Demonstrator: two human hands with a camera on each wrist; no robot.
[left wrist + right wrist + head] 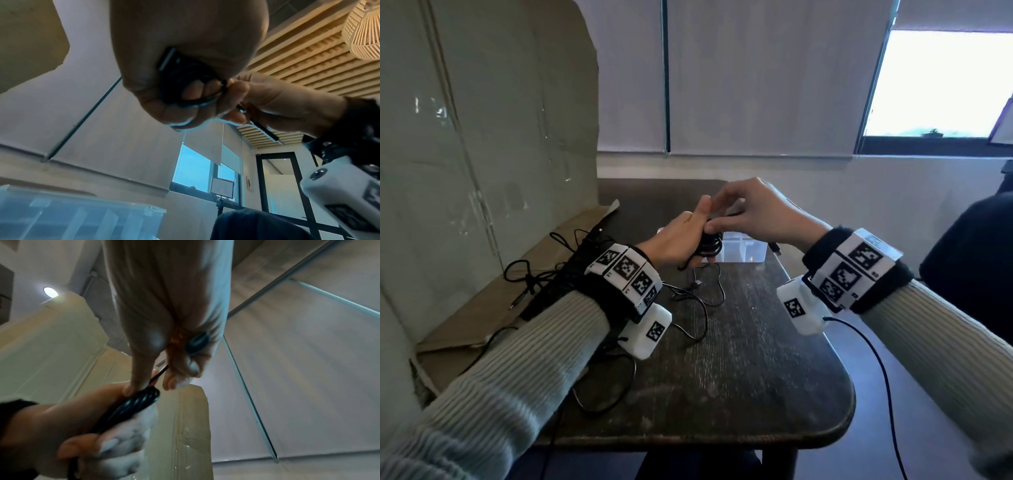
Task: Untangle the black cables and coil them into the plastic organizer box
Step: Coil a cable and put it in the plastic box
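Note:
My left hand (688, 236) grips a small coil of black cable (709, 244) above the table, just in front of the clear plastic organizer box (748, 249). My right hand (717, 216) meets it from the right and pinches the strand of cable that runs onto the coil. In the left wrist view the coil (185, 81) sits in my curled left fingers (193, 91), with the box (61, 219) below. In the right wrist view the thumb and finger of my right hand (158, 381) pinch the thin strand (159, 374) just above the coil (139, 402).
A tangle of black cables (551, 270) lies on the flattened cardboard (482, 329) at the left. A loose cable (698, 298) snakes across the dark wooden table (739, 359). An upright cardboard sheet (482, 120) walls the left side. The table's rounded right edge is close.

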